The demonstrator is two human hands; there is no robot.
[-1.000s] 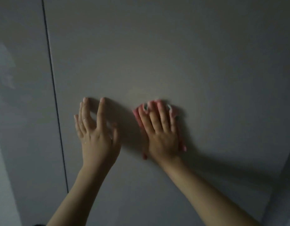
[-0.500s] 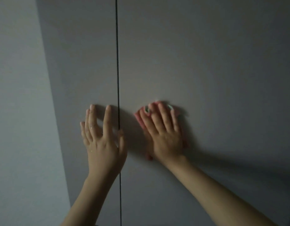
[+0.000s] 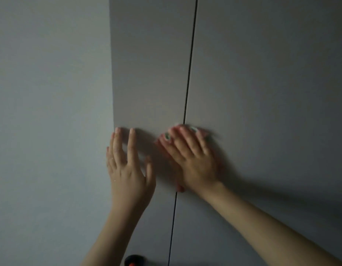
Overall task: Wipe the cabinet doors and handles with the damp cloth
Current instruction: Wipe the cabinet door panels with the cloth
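Two flat grey cabinet doors fill the view, a narrow left door and a wide right door, split by a thin dark vertical gap. My right hand lies flat with fingers spread, pressing a pink cloth with a green-and-white print onto the doors right across the gap. Only the cloth's edges show around the fingers and palm. My left hand rests open against the left door at its outer edge, holding nothing. No handles are visible.
A pale grey wall meets the left door's edge. At the bottom, a dark round object with a red spot pokes into view. The light is dim, and shadows fall to the right of my arms.
Both hands have slid left across the doors. The cloth went from the middle of the right door to lying over the gap, and the left hand reached the left door's outer edge.
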